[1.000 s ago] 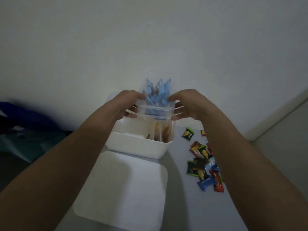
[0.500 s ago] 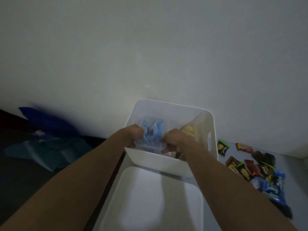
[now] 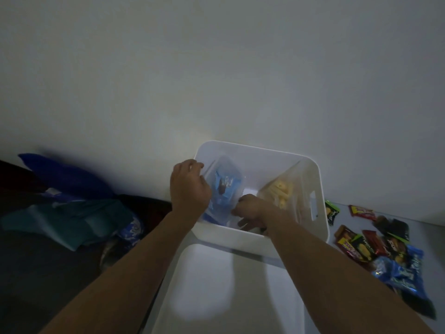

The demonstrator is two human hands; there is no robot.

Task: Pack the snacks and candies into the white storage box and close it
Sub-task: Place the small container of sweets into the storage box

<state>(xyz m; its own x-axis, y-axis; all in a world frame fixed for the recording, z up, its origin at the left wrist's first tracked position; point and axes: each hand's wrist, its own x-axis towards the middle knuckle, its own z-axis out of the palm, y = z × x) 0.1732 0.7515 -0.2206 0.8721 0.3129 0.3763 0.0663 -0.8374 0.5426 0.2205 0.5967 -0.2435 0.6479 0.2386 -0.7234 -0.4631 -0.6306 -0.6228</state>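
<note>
The clear plastic container of blue-wrapped candies (image 3: 224, 189) now sits lower inside the white rounded plastic storage box (image 3: 320, 189), left hand (image 3: 189, 186) and right hand (image 3: 250, 212) fingers curled on it. A clear bag of yellow snacks (image 3: 280, 191) leans alongside. The flat white lid (image 3: 216, 285) lies nearer; glossy loose wrapped snacks (image 3: 375, 242) scatter right on the desk

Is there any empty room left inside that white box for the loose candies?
Yes. The white box has a bare strip of floor in the middle, between the clear tub of blue packets on its left and the bag of yellow snacks leaning on its right wall. The left hand and right hand crowd the near side. The loose candies lie outside, right.
</note>
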